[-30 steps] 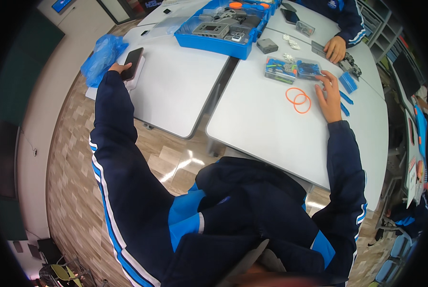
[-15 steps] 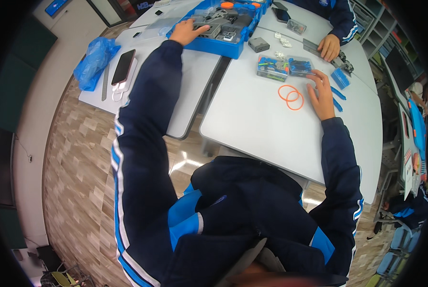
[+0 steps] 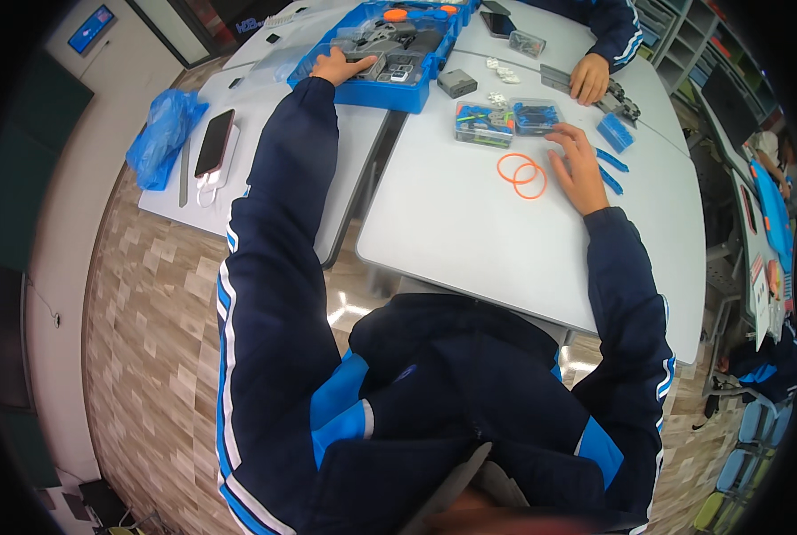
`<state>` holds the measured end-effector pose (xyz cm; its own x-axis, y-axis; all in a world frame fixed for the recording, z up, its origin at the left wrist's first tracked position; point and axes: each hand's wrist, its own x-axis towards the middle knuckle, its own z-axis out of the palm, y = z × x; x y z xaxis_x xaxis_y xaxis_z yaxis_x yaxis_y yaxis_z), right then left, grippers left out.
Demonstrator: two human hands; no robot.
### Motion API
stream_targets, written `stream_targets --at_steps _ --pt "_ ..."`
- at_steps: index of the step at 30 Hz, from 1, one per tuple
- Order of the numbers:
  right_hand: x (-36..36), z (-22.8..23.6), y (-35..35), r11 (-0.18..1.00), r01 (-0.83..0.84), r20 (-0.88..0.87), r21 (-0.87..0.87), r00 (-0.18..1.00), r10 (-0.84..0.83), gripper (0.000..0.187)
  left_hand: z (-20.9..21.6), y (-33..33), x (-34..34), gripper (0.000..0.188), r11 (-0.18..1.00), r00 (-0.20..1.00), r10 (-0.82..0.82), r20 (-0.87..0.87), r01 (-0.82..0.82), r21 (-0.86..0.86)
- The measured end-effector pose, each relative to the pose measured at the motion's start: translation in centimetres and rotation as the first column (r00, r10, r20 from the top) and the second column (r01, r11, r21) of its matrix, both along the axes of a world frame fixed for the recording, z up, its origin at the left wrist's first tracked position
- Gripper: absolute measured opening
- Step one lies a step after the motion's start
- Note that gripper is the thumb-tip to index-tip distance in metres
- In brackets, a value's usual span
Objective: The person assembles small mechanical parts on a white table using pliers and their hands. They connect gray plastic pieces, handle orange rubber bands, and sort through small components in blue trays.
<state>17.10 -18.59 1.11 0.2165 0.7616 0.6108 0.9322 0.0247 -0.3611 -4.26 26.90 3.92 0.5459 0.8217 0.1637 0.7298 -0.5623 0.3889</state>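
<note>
My left hand [image 3: 334, 66] reaches over the near left edge of a blue storage bin [image 3: 390, 96]. Its thumb stretches apart from the fingers, over grey building parts [image 3: 388, 43] in the bin; I see nothing held in it. On the white table, my right hand [image 3: 579, 169] rests open, fingers loosely bent. Its fingertips are beside a clear box of blue pieces [image 3: 536, 116]. Another clear box [image 3: 484, 123] with blue and green pieces stands to its left. Two overlapping orange rings [image 3: 522, 176] lie left of this hand, and blue curved strips [image 3: 611, 175] lie right of it.
Across the table, another person's hand [image 3: 589, 78] touches a grey assembly [image 3: 614, 107]. A grey block [image 3: 456, 84], white pieces [image 3: 505, 75] and a blue block [image 3: 615, 133] lie nearby. On the left table are a phone [image 3: 215, 143], a metal ruler [image 3: 184, 174] and a blue plastic bag [image 3: 162, 138].
The whole view has shifted slightly, so the tables and bin appear farther left. My left hand's fingers look more bent over the bin. My right hand keeps its place by the clear box.
</note>
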Motion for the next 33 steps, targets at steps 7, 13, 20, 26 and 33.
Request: stream_targets --at_steps 7,13,20,26,33 --pt "-0.3 0.3 -0.3 1.000 -0.006 0.056 0.002 0.998 0.006 0.024 -2.4 -8.7 -2.7 0.046 0.507 0.932 -0.350 0.099 0.099 0.856" --pt "-0.6 0.3 -0.2 0.999 -0.041 0.072 -0.009 0.997 0.042 0.025 -1.9 -8.8 -6.7 0.031 0.527 0.836 -0.549 0.015 0.332 0.782" --pt "-0.7 0.3 -0.6 0.999 -0.042 0.044 -0.024 0.998 0.043 0.024 -2.7 -6.8 -6.7 0.026 0.620 0.817 -0.560 0.137 0.304 0.724" --pt "-0.6 0.4 -0.9 0.999 -0.032 0.033 -0.040 0.999 0.034 0.023 -2.9 -7.0 -8.2 0.026 0.625 0.863 -0.496 0.096 0.278 0.730" --pt "-0.6 0.4 -0.8 0.999 -0.041 0.076 -0.023 0.996 0.043 0.022 -2.5 -9.1 -10.3 0.025 0.668 0.867 -0.484 0.117 0.280 0.690"
